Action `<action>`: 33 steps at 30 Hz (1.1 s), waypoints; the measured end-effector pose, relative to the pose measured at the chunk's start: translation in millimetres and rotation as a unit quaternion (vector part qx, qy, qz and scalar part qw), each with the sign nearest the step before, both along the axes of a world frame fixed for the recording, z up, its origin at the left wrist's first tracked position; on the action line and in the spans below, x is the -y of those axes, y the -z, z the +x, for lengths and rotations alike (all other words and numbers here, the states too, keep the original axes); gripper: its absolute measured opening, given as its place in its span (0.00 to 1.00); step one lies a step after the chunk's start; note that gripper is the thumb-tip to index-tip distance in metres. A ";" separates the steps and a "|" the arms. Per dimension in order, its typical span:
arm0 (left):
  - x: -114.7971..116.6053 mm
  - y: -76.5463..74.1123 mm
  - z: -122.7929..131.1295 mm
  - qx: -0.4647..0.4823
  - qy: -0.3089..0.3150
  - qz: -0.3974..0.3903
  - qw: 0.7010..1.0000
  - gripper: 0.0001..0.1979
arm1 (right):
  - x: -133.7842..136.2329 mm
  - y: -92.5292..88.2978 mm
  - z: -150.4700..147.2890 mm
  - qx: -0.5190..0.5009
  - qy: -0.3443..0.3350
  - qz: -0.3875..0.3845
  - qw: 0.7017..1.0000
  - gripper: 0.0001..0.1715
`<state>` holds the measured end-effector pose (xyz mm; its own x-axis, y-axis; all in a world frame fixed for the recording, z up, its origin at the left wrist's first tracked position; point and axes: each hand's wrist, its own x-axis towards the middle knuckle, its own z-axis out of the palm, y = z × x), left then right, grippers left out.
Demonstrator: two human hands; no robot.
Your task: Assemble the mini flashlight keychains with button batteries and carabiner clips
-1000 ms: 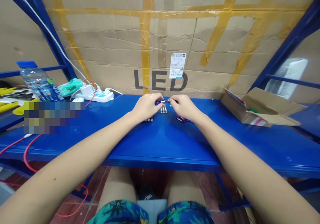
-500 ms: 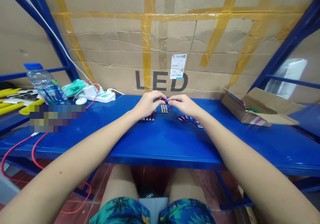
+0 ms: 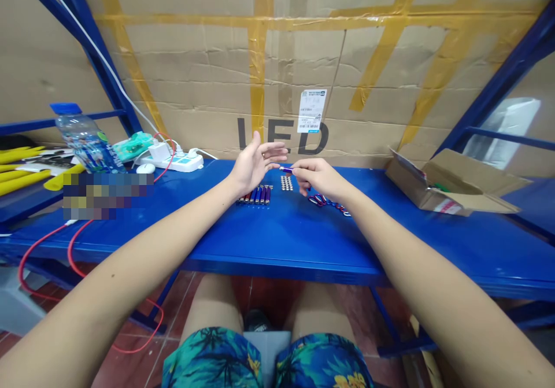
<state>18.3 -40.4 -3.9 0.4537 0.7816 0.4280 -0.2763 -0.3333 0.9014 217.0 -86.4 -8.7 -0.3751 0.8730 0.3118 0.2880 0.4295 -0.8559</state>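
My right hand (image 3: 315, 177) pinches a small purple metal tube (image 3: 287, 170) between thumb and fingertips, its silvery end pointing left. Opposite it, my left hand (image 3: 259, 162) is open with the thumb raised and fingers stretched toward the tube; its fingertips lie close to the tube's end, and I cannot tell whether they touch. Below the left hand, several slim red, blue and purple tubes (image 3: 256, 195) lie side by side on the table. Small round silvery pieces like button cells (image 3: 287, 183) form a block beneath the held tube. Red, blue and purple carabiners (image 3: 323, 201) lie under the right hand.
An open cardboard box (image 3: 451, 194) stands on the blue table (image 3: 286, 237) at right. On the left are a water bottle (image 3: 89, 142), a white power strip (image 3: 180, 161) and red cables (image 3: 71, 249). A large taped carton (image 3: 208, 87) closes off the back.
My left hand has let go of the purple tube and opened, turning palm inward. My right hand keeps the tube. The view has shifted slightly, and the rows on the table are less covered.
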 end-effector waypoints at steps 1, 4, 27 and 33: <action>-1.2 0.7 -0.8 0.009 0.016 -0.024 1.000 0.43 | 0.2 0.0 -0.4 0.004 0.000 0.003 1.000 0.11; -4.1 3.7 -2.4 0.026 0.046 -0.070 0.996 0.44 | 1.1 0.2 -1.8 0.023 0.004 0.006 1.000 0.11; -1.0 4.2 -3.3 -0.098 0.022 0.039 0.994 0.47 | 7.6 -2.2 -6.0 0.061 0.017 0.003 0.998 0.14; -1.8 5.0 -3.7 -0.104 0.027 0.047 0.993 0.46 | 5.2 0.3 -4.7 0.045 0.013 -0.002 0.999 0.09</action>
